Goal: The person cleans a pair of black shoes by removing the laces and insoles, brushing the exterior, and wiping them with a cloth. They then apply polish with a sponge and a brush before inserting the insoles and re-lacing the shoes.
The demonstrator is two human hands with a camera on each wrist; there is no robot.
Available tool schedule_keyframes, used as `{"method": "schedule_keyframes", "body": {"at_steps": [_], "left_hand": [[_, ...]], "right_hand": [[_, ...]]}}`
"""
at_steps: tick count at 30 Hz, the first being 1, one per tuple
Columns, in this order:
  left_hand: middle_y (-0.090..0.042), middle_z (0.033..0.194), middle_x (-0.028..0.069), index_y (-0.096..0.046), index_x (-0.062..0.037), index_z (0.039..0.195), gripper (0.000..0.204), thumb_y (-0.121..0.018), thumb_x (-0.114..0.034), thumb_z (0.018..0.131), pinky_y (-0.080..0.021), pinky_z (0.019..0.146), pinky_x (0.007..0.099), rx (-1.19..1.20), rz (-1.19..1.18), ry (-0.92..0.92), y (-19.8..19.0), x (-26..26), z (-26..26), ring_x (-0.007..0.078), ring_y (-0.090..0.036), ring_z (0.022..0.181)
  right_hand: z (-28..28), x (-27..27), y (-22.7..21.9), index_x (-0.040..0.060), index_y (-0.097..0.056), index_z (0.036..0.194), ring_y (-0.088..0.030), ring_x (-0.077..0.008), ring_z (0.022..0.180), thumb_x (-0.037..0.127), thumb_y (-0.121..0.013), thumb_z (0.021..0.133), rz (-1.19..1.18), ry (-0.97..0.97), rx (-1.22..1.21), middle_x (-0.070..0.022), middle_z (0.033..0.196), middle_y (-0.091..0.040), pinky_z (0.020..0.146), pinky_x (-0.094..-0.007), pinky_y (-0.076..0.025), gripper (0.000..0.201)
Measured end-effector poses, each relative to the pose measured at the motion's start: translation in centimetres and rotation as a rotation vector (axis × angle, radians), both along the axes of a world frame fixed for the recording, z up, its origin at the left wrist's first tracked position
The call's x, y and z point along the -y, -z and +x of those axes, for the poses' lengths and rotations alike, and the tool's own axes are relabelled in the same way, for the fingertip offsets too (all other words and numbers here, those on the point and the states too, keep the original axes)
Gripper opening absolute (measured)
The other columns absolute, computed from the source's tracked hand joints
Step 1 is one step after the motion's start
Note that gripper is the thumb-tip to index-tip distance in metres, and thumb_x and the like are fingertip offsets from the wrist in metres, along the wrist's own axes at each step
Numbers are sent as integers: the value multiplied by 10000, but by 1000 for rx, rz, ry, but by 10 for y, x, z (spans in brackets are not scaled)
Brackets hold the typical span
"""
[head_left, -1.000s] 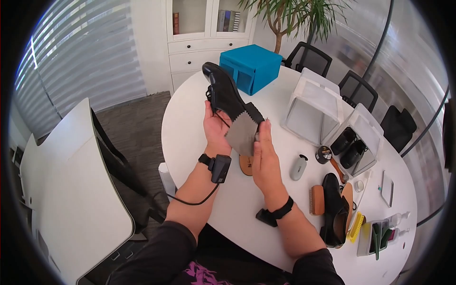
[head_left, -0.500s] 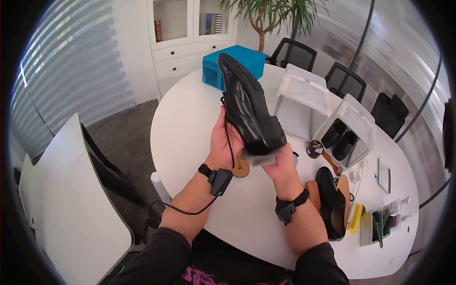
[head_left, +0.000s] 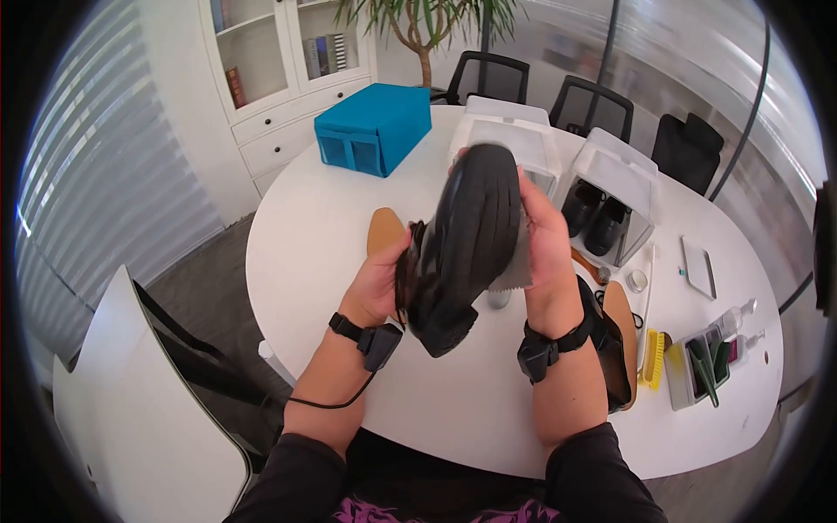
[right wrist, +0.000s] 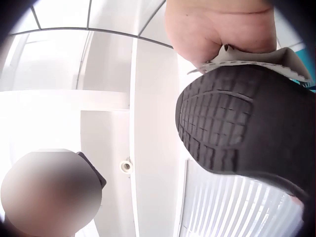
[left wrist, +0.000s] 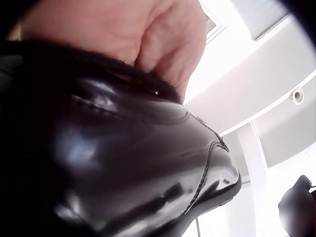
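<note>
A glossy black lace-up shoe (head_left: 475, 231) is held up over the table, its treaded sole partly toward the head camera. My left hand (head_left: 375, 283) grips it by the laced opening; in the left wrist view its stitched leather side fills much of the frame. With my right hand (head_left: 551, 253) I hold a grey zigzag-edged cloth (head_left: 517, 272) against the shoe, fingers reaching round behind the upper end. In the right wrist view the cloth lies between the palm and the edge of the sole.
A tan rounded piece (head_left: 384, 230) lies behind the left hand. To the right are another black shoe (head_left: 621, 388), a yellow brush (head_left: 653, 357) and a caddy (head_left: 689, 388) with bottles. Beyond stand a blue box (head_left: 375, 131) and a clear-fronted box (head_left: 610, 170) holding black shoes.
The shoe has swung to the right and turned its sole more toward the head camera. My right hand with the cloth has gone from the heel up to the shoe's upper end.
</note>
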State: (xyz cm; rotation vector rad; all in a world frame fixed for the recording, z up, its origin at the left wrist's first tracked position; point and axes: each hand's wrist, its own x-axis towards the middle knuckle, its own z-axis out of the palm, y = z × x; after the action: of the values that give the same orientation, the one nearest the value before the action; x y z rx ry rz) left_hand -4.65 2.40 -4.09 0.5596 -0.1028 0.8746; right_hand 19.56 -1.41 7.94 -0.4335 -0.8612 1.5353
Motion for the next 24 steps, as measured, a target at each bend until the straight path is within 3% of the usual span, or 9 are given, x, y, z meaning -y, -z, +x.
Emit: {"method": "schedule_keyframes", "body": {"at_steps": [4, 6, 7, 10, 11, 12, 15, 22, 24], "left_hand": [[-782, 1444, 139, -671, 20, 1528, 482, -544, -357, 1255, -591, 1184, 410, -306, 137, -103, -15, 7, 0, 246, -770, 1308], [-795, 1409, 126, -690, 29, 1503, 486, -552, -364, 1253, -596, 1150, 385, -405, 177, -151, -28, 16, 3, 224, -775, 1276], [-807, 1373, 113, -709, 38, 1478, 491, -560, -372, 1251, -601, 1117, 361, -498, 213, -211, -32, 19, 4, 202, -780, 1244], [-817, 1337, 92, -737, 36, 1441, 493, -570, -386, 1247, -597, 1070, 332, -581, 324, -240, -29, 16, -4, 182, -779, 1206], [-817, 1337, 92, -737, 36, 1441, 493, -570, -386, 1247, -597, 1070, 332, -584, 329, -237, -26, 13, -7, 182, -779, 1206], [-823, 1313, 85, -755, 30, 1413, 484, -575, -387, 1246, -593, 1056, 328, -589, 354, -221, -22, 10, -10, 173, -778, 1187], [-834, 1271, 78, -782, 24, 1361, 475, -585, -392, 1242, -586, 1040, 322, -615, 404, -246, -24, 11, -9, 159, -775, 1153], [-837, 1204, 65, -815, 16, 1263, 441, -610, -374, 1236, -589, 992, 322, -688, 399, -397, -25, 11, -2, 126, -758, 1101], [-833, 1195, 62, -820, 9, 1255, 422, -615, -359, 1237, -586, 980, 316, -726, 414, -442, -25, 13, 4, 115, -746, 1093]], "right_hand": [[18, 20, -28, -85, -700, 1443, -791, -377, 1252, 348, -474, 1235, 149, -12, -44, -232, 1423, -796, 1135, -461, -622, 531], [36, 20, -31, -79, -725, 1360, -833, -362, 1131, 356, -477, 1234, 388, -166, 224, -266, 1238, -843, 1090, -437, -642, 516], [36, 30, -37, -78, -763, 1231, -845, -320, 993, 378, -498, 1232, 394, -71, 376, -258, 1059, -857, 994, -401, -657, 527], [40, 38, -40, -77, -792, 1131, -823, -276, 940, 388, -517, 1235, 593, -167, 574, -219, 987, -855, 910, -364, -640, 550], [35, 44, -40, -39, -820, 1079, -788, -241, 816, 370, -605, 1206, 625, -137, 580, -166, 925, -848, 784, -356, -610, 479], [36, 53, -47, -39, -820, 1079, -788, -241, 816, 370, -605, 1206, 629, -135, 578, -166, 925, -848, 784, -356, -610, 479], [37, 71, -60, 27, -846, 1076, -730, -341, 672, 282, -762, 1073, 791, 107, 1114, -160, 858, -798, 655, -402, -570, 268], [37, 77, -53, -9, -787, 1210, -763, -439, 847, 224, -750, 1009, 657, 504, 1281, -235, 993, -807, 788, -492, -602, 309], [35, 73, -50, -31, -746, 1201, -763, -484, 960, 189, -739, 1034, 251, 656, 1513, -254, 1083, -806, 877, -524, -609, 277]]}}
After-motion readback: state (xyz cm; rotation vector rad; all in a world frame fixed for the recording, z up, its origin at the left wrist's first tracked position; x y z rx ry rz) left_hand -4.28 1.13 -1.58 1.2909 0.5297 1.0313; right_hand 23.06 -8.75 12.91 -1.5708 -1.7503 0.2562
